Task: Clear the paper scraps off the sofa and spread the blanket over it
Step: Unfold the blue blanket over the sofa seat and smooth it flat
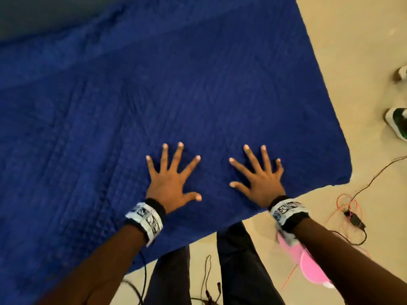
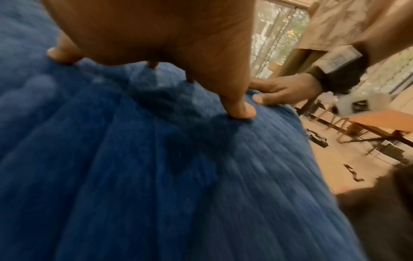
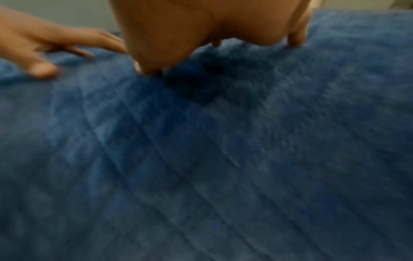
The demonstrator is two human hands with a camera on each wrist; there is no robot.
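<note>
Head view: a beige floor (image 1: 330, 73) borders the right and lower frame; the blue blanket (image 1: 154, 95) fills the left and centre. The left hand (image 1: 170, 183) and right hand (image 1: 262, 183) lie at lower centre, fingers straight and splayed, palms flat on the cloth, gripping nothing. Cables (image 1: 352, 208) lie at lower right.

Left wrist view: fingertips (image 2: 241, 111) press the blanket (image 2: 134, 176); the right hand (image 2: 283, 93) rests at centre right.

Right wrist view: blurred; the blanket (image 3: 223, 159) fills the frame.
</note>
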